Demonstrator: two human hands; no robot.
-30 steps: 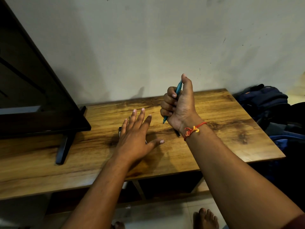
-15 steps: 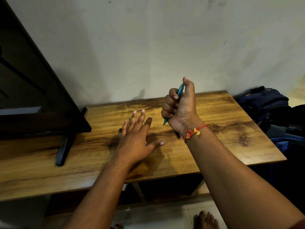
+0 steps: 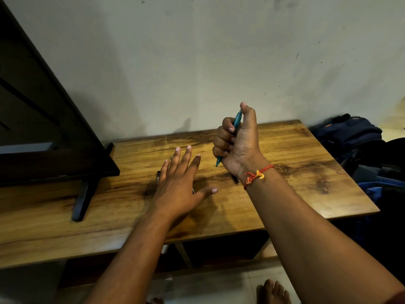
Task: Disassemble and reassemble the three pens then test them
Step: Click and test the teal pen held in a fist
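My right hand (image 3: 237, 141) is fisted around a teal pen (image 3: 236, 121), held upright above the wooden table (image 3: 295, 163), thumb on its top end and the tip poking out below the fist. My left hand (image 3: 178, 185) lies flat, fingers spread, palm down on the table. It covers a dark pen (image 3: 158, 175), of which only an end shows by the little finger. Another dark pen (image 3: 236, 179) lies on the table, mostly hidden behind my right wrist.
A black TV (image 3: 50, 132) on a slanted foot (image 3: 82, 199) stands on the table's left part. A grey wall runs behind. Dark blue bags (image 3: 352, 137) are piled right of the table. My bare foot (image 3: 272, 291) is on the tiled floor below.
Both hands stay almost still. My right fist with the teal pen sits slightly lower in view than a second ago; my left hand remains flat on the table.
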